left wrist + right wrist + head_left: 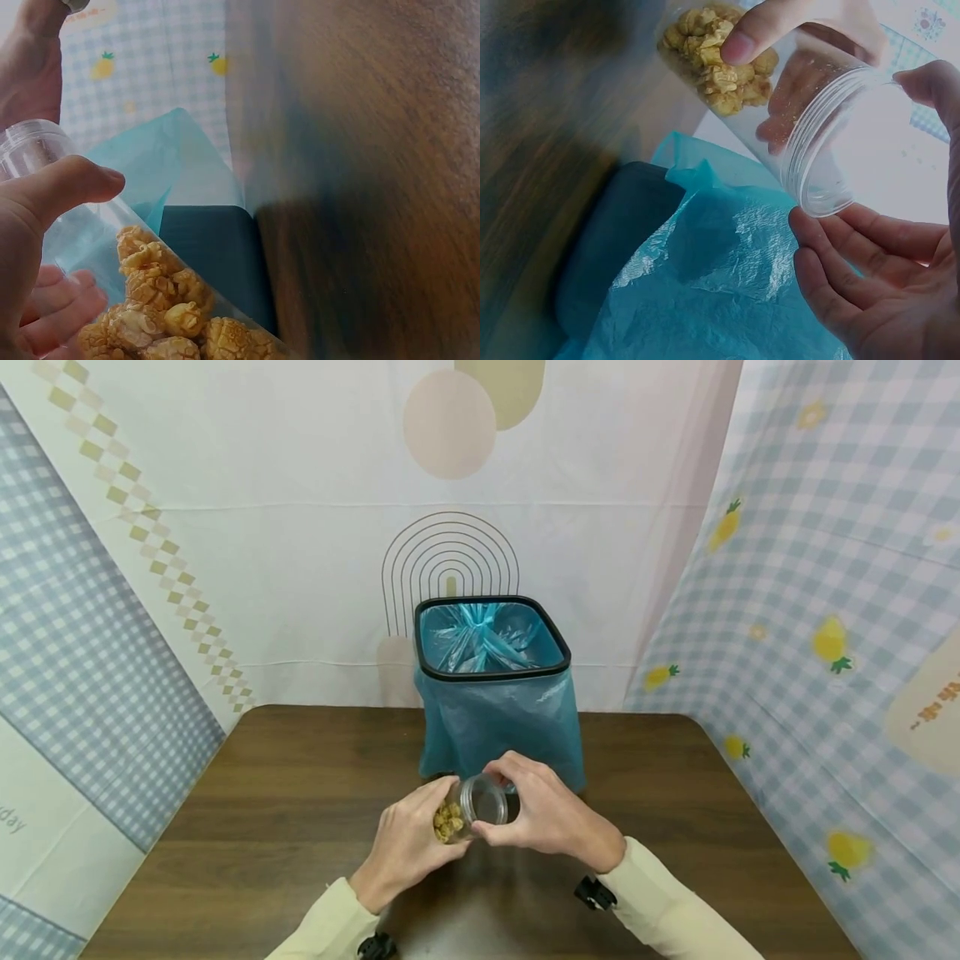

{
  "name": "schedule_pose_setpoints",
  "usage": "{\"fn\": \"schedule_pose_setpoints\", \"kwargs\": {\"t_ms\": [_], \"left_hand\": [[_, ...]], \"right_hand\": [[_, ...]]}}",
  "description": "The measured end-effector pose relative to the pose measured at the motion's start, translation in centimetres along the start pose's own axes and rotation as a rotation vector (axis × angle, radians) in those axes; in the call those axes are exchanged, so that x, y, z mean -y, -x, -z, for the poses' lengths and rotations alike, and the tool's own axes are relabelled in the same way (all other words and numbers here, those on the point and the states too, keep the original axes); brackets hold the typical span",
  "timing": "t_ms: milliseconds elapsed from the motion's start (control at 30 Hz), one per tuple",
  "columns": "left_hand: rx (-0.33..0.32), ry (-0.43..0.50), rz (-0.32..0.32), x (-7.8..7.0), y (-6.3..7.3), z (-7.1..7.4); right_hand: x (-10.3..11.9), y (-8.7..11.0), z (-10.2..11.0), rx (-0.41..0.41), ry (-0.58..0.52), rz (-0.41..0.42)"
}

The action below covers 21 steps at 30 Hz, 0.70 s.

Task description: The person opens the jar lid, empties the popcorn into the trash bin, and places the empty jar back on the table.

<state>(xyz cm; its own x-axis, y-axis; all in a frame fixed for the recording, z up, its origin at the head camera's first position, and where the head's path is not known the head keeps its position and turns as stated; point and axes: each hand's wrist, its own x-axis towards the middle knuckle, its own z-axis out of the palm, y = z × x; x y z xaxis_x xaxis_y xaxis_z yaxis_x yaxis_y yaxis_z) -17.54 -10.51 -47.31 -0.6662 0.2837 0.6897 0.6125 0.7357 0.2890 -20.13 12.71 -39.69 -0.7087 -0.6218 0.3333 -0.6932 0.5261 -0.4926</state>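
A clear plastic jar (467, 793) is held tilted above the table, its threaded mouth (817, 142) toward the right. Caramel-coloured popcorn (720, 56) lies in its lower end. My left hand (408, 833) grips the jar's body, thumb on the near side and fingers behind, as the left wrist view shows. My right hand (543, 814) spans the mouth, with thumb and fingertips at the rim. No coloured lid shows there; whether a clear cover is on cannot be told.
Just beyond the hands stands a bin lined with a blue plastic bag (502, 718), under a black rim frame (495, 676). The bag is gathered into a knot (480, 622) inside. Patterned cloths hang behind and beside the brown wooden table (315, 777).
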Motion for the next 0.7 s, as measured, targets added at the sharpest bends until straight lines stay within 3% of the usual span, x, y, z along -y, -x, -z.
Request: {"fn": "schedule_pose_setpoints", "kwargs": {"t_ms": [333, 700], "left_hand": [[-0.022, -0.054, -0.016, 0.0, -0.3, 0.3], [0.02, -0.071, -0.01, 0.1, -0.3, 0.6]], "right_hand": [[-0.6, -0.3, -0.1, -0.019, -0.015, 0.076], [-1.3, -0.2, -0.7, -0.034, -0.046, 0.166]]}}
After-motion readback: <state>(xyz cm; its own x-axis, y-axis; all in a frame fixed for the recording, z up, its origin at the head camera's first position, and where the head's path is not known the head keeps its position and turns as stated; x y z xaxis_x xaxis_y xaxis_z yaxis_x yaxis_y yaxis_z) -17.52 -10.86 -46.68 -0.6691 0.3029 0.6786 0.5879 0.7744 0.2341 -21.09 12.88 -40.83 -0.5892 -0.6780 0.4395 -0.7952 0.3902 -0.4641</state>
